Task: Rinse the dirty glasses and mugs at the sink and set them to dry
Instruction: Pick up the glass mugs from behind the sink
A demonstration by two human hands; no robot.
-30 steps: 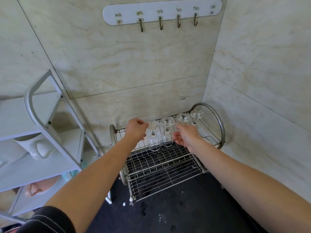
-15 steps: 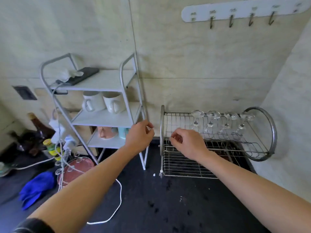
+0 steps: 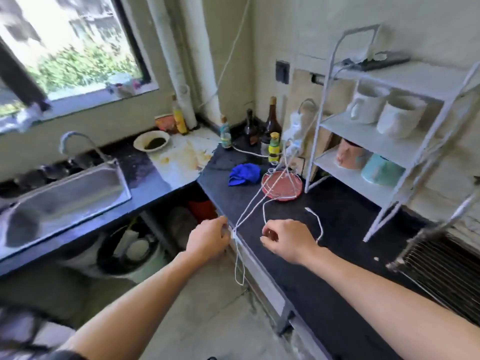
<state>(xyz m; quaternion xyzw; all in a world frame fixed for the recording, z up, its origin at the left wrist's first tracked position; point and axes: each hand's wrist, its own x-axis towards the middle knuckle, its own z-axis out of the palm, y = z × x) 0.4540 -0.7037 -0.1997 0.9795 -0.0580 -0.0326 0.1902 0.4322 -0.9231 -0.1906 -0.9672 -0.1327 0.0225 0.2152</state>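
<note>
Two white mugs (image 3: 363, 107) (image 3: 400, 118) stand on the middle level of a white shelf rack (image 3: 322, 105), with a pink mug (image 3: 350, 154) and a teal mug (image 3: 379, 170) lying on the level below. The steel sink (image 3: 65, 193) with its curved tap (image 3: 75, 141) is at the left. Only a blurred corner of the wire drying rack (image 3: 441, 263) shows at the right edge. My left hand (image 3: 207, 240) hovers just off the counter's edge, fingers curled, holding nothing. My right hand (image 3: 288, 241) is above the black counter (image 3: 324, 268), also curled and empty.
A red round tray (image 3: 281, 187) and a blue cloth (image 3: 244, 174) lie on the counter. White cables (image 3: 249, 211) trail from a plug block across the counter and over its edge between my hands. Several bottles (image 3: 271, 120) and a dirty bowl (image 3: 152, 141) sit in the corner.
My view has swung left from the drying rack with its upturned stemmed glasses to the sink and counter corner. Both hands came away from the rack, empty, and now sit lower.
</note>
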